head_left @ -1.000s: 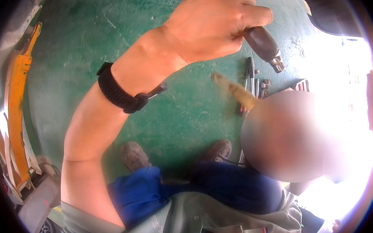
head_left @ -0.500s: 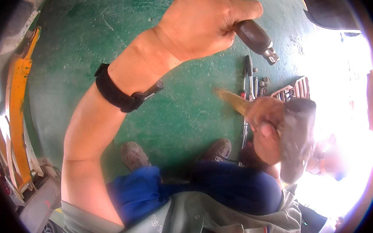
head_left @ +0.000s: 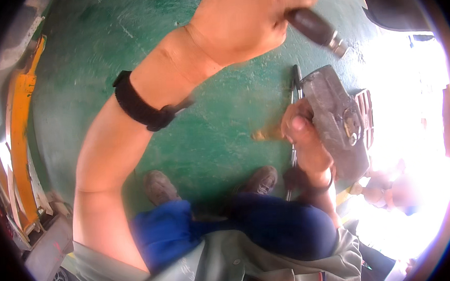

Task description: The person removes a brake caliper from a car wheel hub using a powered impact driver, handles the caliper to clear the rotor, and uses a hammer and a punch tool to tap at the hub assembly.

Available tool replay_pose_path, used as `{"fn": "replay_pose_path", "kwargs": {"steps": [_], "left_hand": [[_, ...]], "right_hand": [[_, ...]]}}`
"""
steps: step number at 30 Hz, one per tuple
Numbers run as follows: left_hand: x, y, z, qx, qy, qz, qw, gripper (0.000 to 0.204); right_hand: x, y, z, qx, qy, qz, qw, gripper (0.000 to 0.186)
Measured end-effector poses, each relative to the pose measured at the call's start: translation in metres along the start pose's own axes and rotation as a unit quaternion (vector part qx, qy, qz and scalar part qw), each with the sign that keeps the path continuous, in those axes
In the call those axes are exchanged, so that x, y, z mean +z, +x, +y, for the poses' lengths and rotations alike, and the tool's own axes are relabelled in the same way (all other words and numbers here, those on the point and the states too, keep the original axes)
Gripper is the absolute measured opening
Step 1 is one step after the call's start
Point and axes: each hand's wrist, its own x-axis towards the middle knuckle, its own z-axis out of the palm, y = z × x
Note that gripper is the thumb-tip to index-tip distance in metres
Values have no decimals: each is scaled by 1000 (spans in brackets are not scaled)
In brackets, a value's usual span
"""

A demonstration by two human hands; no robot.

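Observation:
My left hand (head_left: pixel 252 26) reaches across the top of the view, its fingers wrapped round a dark-handled tool (head_left: pixel 313 27). The short metal end of this tool points down to the right; what lies inside my fist is hidden. Lower at the right, my right hand (head_left: pixel 308 139) grips a sledgehammer (head_left: pixel 338 123) by its wooden handle near the head. The heavy, scuffed grey head is tilted, and its upper end sits below the dark tool's metal tip, apart from it. The light handle end is smeared by motion to the left of my right hand.
On the green floor (head_left: pixel 210 136) beyond my right hand lie long-handled metal tools (head_left: pixel 296 79) and a slotted tray (head_left: pixel 366 111), partly behind the hammer head. A yellow-orange beam (head_left: pixel 23 139) stands at the left. Dark rounded shapes (head_left: pixel 395 7) hang over the top right.
The sledgehammer has swung upward and turned in my right hand, its head now nearer the dark tool. My left hand has shifted slightly, with the metal tip going up and right.

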Motion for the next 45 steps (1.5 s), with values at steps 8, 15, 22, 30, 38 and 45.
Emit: {"fn": "replay_pose_path", "kwargs": {"steps": [8,15,22,30,38,45], "left_hand": [[-3,-7,1,47,17,-25,998,50],[-5,-9,0,31,-4,-2,1000,54],[8,-8,-1,52,-48,41,997,50],[-5,-21,4,17,5,-25,1000,38],[10,-62,32,-10,14,-132,991,39],[-17,-115,0,-182,82,-296,934,18]], "right_hand": [[-6,2,-18,-114,158,-13,981,31],[-6,8,-11,64,-121,-49,989,32],[-29,2,-26,-336,-92,62,935,20],[-12,-5,-2,-4,286,-25,958,23],[-3,10,51,-62,-313,-20,947,35],[34,29,130,176,-439,-112,874,31]]}}
